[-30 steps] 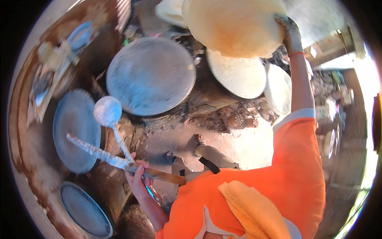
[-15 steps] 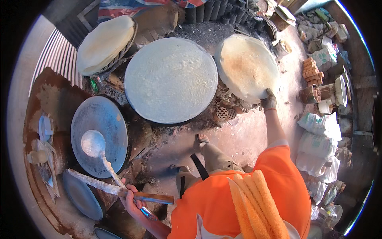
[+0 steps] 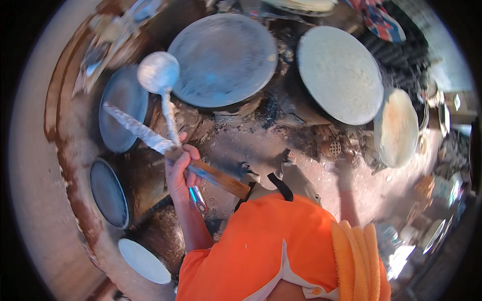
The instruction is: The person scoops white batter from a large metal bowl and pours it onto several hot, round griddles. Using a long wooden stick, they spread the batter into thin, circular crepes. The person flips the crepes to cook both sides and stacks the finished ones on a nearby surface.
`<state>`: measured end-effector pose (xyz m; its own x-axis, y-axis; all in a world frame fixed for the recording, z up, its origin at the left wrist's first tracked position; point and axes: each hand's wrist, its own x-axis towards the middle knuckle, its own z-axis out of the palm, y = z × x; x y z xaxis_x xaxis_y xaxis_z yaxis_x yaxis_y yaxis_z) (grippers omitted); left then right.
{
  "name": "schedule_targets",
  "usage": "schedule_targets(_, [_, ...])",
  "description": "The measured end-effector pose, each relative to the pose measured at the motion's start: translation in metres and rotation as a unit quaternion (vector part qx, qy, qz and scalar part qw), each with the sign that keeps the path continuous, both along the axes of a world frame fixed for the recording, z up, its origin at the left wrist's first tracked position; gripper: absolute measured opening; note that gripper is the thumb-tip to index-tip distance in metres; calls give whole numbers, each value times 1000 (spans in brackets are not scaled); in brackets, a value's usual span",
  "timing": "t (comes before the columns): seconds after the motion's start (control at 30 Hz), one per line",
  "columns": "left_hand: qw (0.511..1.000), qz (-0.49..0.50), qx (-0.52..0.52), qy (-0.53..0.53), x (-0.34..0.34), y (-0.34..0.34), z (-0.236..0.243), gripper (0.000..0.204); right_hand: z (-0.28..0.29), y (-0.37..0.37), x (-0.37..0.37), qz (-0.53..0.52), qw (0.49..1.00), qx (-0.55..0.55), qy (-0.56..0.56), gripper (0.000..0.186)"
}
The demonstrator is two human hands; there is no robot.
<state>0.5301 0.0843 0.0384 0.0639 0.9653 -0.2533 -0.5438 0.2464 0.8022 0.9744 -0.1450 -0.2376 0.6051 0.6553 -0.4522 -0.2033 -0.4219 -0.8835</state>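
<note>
The person's left hand (image 3: pixel 182 163) grasps two tools at once, its fingers curled around where they cross: a round-bowled ladle (image 3: pixel 158 73) and a flat wooden stick (image 3: pixel 221 178). The ladle's bowl extends to the far side of the left hand, showing against the gap between two griddles, and its handle runs back into the fingers under a lumpy, whitish coating. The stick's coated end points to the far left, while its bare brown end reaches toward the person's waist. A shiny silver object (image 3: pixel 198 199) sits against the near side of the same hand. The right hand (image 3: pixel 346 163) is low on the right, well apart from both tools and just beside a perforated briquette (image 3: pixel 331 149); it is blurred, so I cannot tell whether it is clenched or loose. Beyond the hands stand a large dark griddle (image 3: pixel 223 60) at far centre and a pale-coated griddle (image 3: pixel 340 75) to its right, with a browned round flatbread (image 3: pixel 396 129) beside that. A blue-grey griddle (image 3: pixel 123 110) lies to the left, and a smaller dark disc (image 3: pixel 109 193) is nearer. Pale, littered floor (image 3: pixel 296 138) spreads around the person's feet. A red-and-blue cloth (image 3: pixel 379 20) hangs at the far right, and an earthen ledge (image 3: pixel 60 170) curves along the left.
</note>
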Motion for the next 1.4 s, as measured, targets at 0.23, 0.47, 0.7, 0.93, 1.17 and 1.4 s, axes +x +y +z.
schedule_targets(0.23, [987,129,-93,-22,-115,-84,-38,41,43,258,-214,292,947,93,98,46])
schedule_targets(0.47, [947,302,-111,2,-150,-145,-46,42,78,353,-336,411,888,-157,134,31])
schedule_targets(0.7, [886,433,-164,-15,-126,-211,-26,45,-242,400,-248,691,263,97,-666,48])
schedule_targets(0.93, [780,573,-251,18,-67,-322,-57,47,-102,356,-371,689,395,-23,-607,43])
schedule_targets(1.17, [735,639,-212,-87,-61,-395,-47,43,108,176,-483,839,477,218,-145,48])
schedule_targets(1.4, [576,802,-152,36,-13,-580,-106,39,205,-226,-499,964,17,260,50,52])
